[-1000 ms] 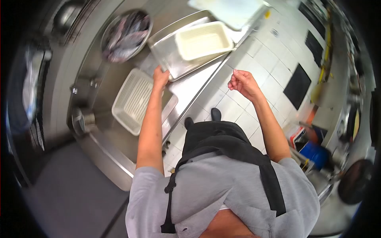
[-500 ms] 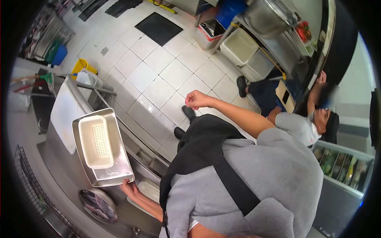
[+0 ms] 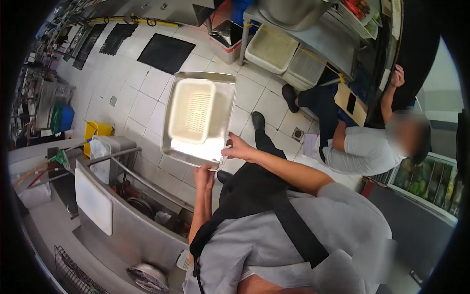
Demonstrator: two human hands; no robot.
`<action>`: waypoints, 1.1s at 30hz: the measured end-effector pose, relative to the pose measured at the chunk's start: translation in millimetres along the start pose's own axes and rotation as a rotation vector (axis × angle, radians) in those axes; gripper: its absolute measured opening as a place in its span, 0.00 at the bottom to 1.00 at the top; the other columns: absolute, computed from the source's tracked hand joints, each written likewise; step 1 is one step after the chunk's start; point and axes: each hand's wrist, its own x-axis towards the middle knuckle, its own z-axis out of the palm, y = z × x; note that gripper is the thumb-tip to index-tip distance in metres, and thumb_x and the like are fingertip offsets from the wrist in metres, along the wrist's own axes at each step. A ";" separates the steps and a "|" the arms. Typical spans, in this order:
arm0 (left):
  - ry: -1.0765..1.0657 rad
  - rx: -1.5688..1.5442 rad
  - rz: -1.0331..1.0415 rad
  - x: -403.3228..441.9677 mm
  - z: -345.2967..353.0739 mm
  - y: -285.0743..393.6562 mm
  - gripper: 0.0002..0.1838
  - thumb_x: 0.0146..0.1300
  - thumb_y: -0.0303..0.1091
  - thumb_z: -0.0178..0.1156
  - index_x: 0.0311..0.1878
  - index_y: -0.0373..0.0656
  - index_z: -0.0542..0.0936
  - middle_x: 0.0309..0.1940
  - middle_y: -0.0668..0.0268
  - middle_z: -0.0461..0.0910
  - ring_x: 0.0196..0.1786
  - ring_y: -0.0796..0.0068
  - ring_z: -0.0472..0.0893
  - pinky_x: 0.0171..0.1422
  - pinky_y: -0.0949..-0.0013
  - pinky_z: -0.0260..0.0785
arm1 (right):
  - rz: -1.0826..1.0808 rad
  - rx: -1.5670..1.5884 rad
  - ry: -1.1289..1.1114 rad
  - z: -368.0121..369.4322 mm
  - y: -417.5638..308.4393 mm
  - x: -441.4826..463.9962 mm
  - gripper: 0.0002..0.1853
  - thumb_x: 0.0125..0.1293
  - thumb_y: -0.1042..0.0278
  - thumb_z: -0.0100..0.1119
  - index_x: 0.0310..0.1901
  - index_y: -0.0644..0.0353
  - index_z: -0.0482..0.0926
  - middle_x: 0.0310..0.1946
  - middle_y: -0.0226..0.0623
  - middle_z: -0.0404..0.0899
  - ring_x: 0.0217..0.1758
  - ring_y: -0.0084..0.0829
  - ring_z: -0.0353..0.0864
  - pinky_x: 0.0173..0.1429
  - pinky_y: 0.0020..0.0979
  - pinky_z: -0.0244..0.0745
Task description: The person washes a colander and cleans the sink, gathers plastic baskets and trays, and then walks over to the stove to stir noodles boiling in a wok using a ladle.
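A rectangular metal tray (image 3: 225, 100) is held out in front of my body, above the tiled floor. Inside it lies a cream perforated plastic basket (image 3: 195, 115), with nothing visible in it. My left hand (image 3: 204, 177) grips the tray's near edge, its fingers partly hidden by the rim. At the near right corner, my right hand (image 3: 238, 148) is closed around the tray's side, thumb toward the top.
A co-worker (image 3: 362, 147) sits or crouches on the right. To the left are a steel counter (image 3: 132, 215), a white cutting board (image 3: 93, 196) and a yellow bucket (image 3: 96, 131). A black mat (image 3: 165, 53) lies on the floor; plastic tubs (image 3: 271, 49) sit under a steel table.
The tray with the basket has moved from over the counter out over the floor. My right hand, formerly apart from it, now holds its corner. My view has turned toward the left.
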 end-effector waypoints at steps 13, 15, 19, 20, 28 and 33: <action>-0.231 0.965 -0.213 204.8 150.0 -131.4 0.42 0.63 0.38 0.65 0.75 0.40 0.56 0.60 0.41 0.73 0.56 0.55 0.80 0.53 0.62 0.77 | 0.018 0.459 0.701 -437.3 54.8 127.3 0.30 0.48 0.90 0.49 0.57 0.68 0.71 0.47 0.43 0.79 0.50 0.43 0.81 0.53 0.43 0.78; -0.113 0.935 -0.285 200.8 132.2 -120.7 0.39 0.62 0.35 0.65 0.73 0.38 0.59 0.57 0.42 0.77 0.55 0.56 0.81 0.54 0.63 0.76 | 0.065 0.412 0.727 -517.0 70.9 154.5 0.30 0.47 0.89 0.50 0.57 0.67 0.71 0.48 0.42 0.78 0.50 0.42 0.80 0.52 0.43 0.78; 0.136 1.020 -0.405 172.2 68.1 -106.4 0.34 0.61 0.32 0.61 0.71 0.34 0.63 0.40 0.54 0.84 0.34 0.75 0.81 0.34 0.71 0.74 | -0.081 0.550 0.717 -607.5 41.7 198.3 0.30 0.47 0.89 0.50 0.56 0.62 0.72 0.48 0.38 0.77 0.49 0.39 0.79 0.52 0.43 0.79; 0.194 1.066 -0.404 161.6 44.1 -108.4 0.34 0.61 0.31 0.60 0.70 0.33 0.64 0.35 0.58 0.83 0.30 0.78 0.78 0.29 0.72 0.70 | -0.052 0.550 0.641 -645.9 55.3 215.2 0.28 0.49 0.89 0.53 0.55 0.60 0.73 0.47 0.37 0.77 0.49 0.38 0.79 0.52 0.43 0.79; 0.375 1.067 -0.437 129.6 21.8 -62.3 0.31 0.63 0.32 0.58 0.68 0.31 0.66 0.31 0.60 0.82 0.29 0.79 0.78 0.27 0.74 0.68 | -0.137 0.356 1.024 -688.8 55.7 330.7 0.26 0.65 0.66 0.65 0.62 0.62 0.71 0.54 0.41 0.78 0.54 0.38 0.79 0.53 0.41 0.78; 0.382 1.001 -0.313 142.8 50.3 -19.9 0.30 0.65 0.34 0.59 0.69 0.35 0.65 0.42 0.57 0.83 0.38 0.73 0.83 0.35 0.70 0.73 | 0.338 -0.649 1.220 -661.1 83.8 333.0 0.25 0.70 0.53 0.56 0.59 0.65 0.75 0.60 0.51 0.74 0.59 0.40 0.78 0.56 0.43 0.77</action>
